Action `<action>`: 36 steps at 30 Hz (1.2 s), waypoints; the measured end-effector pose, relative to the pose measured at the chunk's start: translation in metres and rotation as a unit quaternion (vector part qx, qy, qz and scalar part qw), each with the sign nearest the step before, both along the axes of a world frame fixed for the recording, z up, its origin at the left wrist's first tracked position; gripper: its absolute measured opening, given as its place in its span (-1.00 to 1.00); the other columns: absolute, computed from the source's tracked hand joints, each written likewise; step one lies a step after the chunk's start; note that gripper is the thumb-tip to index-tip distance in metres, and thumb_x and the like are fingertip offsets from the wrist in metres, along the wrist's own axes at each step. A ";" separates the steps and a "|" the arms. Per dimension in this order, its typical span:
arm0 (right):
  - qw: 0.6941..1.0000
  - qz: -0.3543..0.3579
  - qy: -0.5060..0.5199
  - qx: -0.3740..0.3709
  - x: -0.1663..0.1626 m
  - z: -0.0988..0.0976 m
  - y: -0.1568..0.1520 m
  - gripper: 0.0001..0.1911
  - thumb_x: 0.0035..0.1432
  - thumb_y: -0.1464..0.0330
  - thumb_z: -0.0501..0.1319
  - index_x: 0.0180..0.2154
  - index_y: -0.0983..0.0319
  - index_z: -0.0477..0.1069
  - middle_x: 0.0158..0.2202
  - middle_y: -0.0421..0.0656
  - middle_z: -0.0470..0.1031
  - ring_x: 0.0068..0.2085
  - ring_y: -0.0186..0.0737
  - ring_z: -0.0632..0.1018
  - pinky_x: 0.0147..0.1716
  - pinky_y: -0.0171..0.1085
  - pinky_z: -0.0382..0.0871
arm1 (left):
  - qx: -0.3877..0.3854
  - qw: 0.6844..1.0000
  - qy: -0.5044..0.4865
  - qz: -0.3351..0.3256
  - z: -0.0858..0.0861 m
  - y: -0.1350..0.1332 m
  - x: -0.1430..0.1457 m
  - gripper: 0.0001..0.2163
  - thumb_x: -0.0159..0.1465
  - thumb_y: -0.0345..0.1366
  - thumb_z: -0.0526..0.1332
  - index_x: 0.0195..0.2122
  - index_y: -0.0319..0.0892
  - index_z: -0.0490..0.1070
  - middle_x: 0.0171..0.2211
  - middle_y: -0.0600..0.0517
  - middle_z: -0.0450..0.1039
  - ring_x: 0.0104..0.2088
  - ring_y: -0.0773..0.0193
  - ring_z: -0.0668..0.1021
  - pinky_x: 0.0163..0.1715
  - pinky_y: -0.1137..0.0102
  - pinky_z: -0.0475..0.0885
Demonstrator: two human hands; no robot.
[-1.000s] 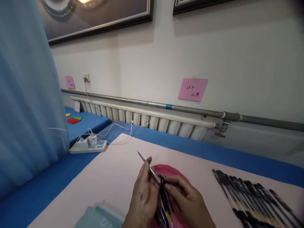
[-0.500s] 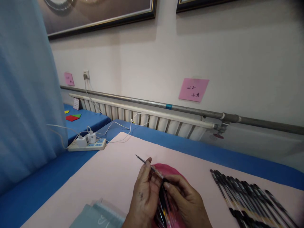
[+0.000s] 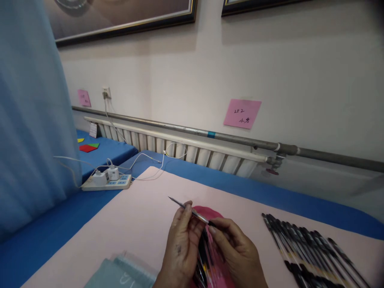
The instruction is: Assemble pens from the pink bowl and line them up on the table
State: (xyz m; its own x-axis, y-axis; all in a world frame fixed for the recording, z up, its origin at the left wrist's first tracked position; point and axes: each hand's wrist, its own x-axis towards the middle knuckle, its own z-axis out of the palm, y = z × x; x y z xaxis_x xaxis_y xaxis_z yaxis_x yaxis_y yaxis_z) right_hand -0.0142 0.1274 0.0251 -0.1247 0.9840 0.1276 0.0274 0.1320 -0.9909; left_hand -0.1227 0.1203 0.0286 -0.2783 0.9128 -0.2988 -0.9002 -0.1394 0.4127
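A slim pen [image 3: 200, 217] with a clear barrel slants between my hands, its bare pointed tip toward the upper left. My left hand [image 3: 181, 248] pinches it near the tip between thumb and fingers. At the black rear end, my right hand [image 3: 240, 252] is closed with thumb and forefinger. Whether that black end is a cap or part of the barrel I cannot tell. Below my hands lie several clear and black pen pieces [image 3: 207, 264] in or on a pink holder [image 3: 207, 210], mostly hidden by the hands.
Several black pens [image 3: 312, 248] lie side by side at the right on the pink sheet [image 3: 126, 216]. Folded grey-green cloth [image 3: 117, 274] is at the front left. A power strip [image 3: 109, 183] with chargers and white cables sits behind, near a blue curtain [image 3: 30, 120]. A radiator [image 3: 180, 150] lines the wall.
The pen's black rear end has shifted slightly to the right with my right fingers, and more of it shows. The left hand keeps its pinch. The whole view has shifted slightly.
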 end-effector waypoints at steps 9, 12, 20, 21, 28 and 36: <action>0.970 -0.004 -0.154 0.186 0.008 0.004 0.004 -0.89 0.10 0.29 0.20 -0.33 0.09 0.51 -0.37 -0.17 0.55 -0.37 -0.17 0.53 -0.29 -0.27 0.41 | 0.012 0.999 0.044 -0.004 0.002 -0.005 -0.001 -0.81 0.01 -0.33 0.37 -0.38 -0.21 0.40 -0.48 0.11 0.45 -0.49 0.42 0.50 -0.35 0.45 0.48; 0.960 0.026 -0.180 0.213 0.012 0.002 0.009 -0.90 0.10 0.32 0.21 -0.30 0.09 0.49 -0.37 -0.18 0.56 -0.37 -0.17 0.55 -0.32 -0.28 0.41 | 0.004 0.998 0.061 -0.012 0.002 -0.005 -0.003 -0.82 0.02 -0.34 0.37 -0.39 -0.23 0.41 -0.50 0.09 0.46 -0.49 0.41 0.50 -0.39 0.46 0.49; 0.948 0.024 -0.214 0.236 0.014 0.000 0.010 -0.91 0.13 0.34 0.19 -0.31 0.09 0.46 -0.38 -0.19 0.57 -0.38 -0.17 0.56 -0.36 -0.29 0.41 | 0.004 0.997 0.081 -0.012 0.000 -0.002 -0.005 -0.84 0.02 -0.35 0.37 -0.45 -0.26 0.40 -0.53 0.08 0.45 -0.51 0.41 0.50 -0.42 0.48 0.50; 0.948 0.018 -0.218 0.232 0.014 0.000 0.009 -0.91 0.14 0.33 0.18 -0.31 0.10 0.46 -0.38 -0.19 0.57 -0.38 -0.17 0.56 -0.36 -0.29 0.41 | 0.005 0.997 0.080 -0.010 -0.001 -0.002 -0.004 -0.84 0.02 -0.35 0.37 -0.45 -0.25 0.40 -0.52 0.08 0.45 -0.50 0.41 0.50 -0.42 0.48 0.50; 0.913 0.028 -0.249 0.322 0.011 -0.004 0.013 -0.79 0.24 0.29 0.03 -0.36 0.15 0.41 -0.48 -0.22 0.52 -0.47 -0.28 0.53 -0.46 -0.36 0.38 | 0.005 0.996 0.091 -0.014 0.001 -0.003 -0.003 -0.82 0.01 -0.32 0.38 -0.48 -0.26 0.38 -0.55 0.10 0.42 -0.54 0.44 0.47 -0.46 0.51 0.48; 0.929 0.041 -0.275 0.244 0.012 0.000 0.010 -0.75 0.26 0.21 0.00 -0.38 0.16 0.33 -0.51 -0.25 0.45 -0.50 -0.30 0.49 -0.50 -0.38 0.38 | 0.011 0.994 0.101 -0.026 -0.001 -0.004 0.000 -0.80 -0.01 -0.30 0.38 -0.48 -0.26 0.38 -0.55 0.08 0.43 -0.52 0.42 0.49 -0.44 0.49 0.47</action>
State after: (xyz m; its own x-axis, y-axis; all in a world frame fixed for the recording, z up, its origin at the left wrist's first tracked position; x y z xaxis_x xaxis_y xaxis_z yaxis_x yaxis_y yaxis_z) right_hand -0.0021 0.1377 0.0250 -0.3749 0.8104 0.4503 0.4814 0.5853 -0.6525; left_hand -0.1226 0.1163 0.0273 -0.2825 0.9332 -0.2223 -0.8055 -0.1049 0.5832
